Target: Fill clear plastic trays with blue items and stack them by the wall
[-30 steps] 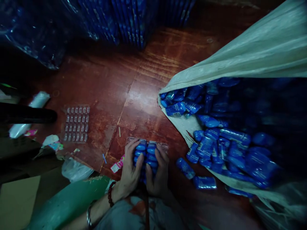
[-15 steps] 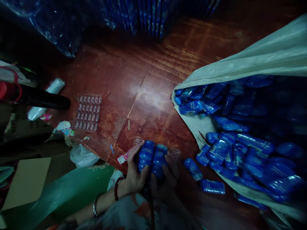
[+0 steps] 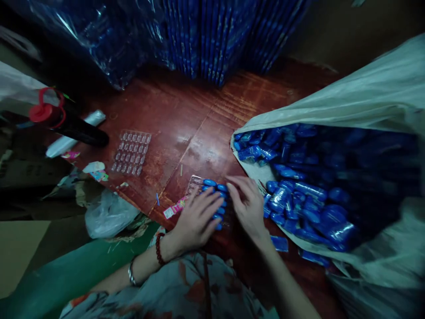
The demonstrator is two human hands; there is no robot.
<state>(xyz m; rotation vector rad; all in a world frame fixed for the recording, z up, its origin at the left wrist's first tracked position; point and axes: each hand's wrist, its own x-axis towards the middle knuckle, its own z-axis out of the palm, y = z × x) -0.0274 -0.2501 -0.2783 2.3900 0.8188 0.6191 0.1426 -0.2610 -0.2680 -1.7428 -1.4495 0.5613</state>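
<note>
Several small blue packets (image 3: pixel 215 183) lie in rows on a clear plastic tray (image 3: pixel 194 182) at the table's near edge. Over their left side my left hand (image 3: pixel 198 216) rests with its fingers spread, touching some packets. On the right, my right hand (image 3: pixel 246 204) stands beside the rows with fingers apart and nothing visible in it. Another clear moulded tray (image 3: pixel 132 153) lies flat on the table to the left. A pink and white wrapper (image 3: pixel 174 209) is next to my left hand.
A pale sack (image 3: pixel 288 113) full of blue packets (image 3: pixel 308 199) lies open on the right. Stacked blue packages (image 3: pixel 212 40) stand at the back. A black bottle with a red lid (image 3: pixel 81 128) stands at the left, near a plastic roll (image 3: pixel 63 144).
The blue packets that were gathered between both hands now lie in rows on the tray. My hands have opened and moved apart, and the camera view has shifted.
</note>
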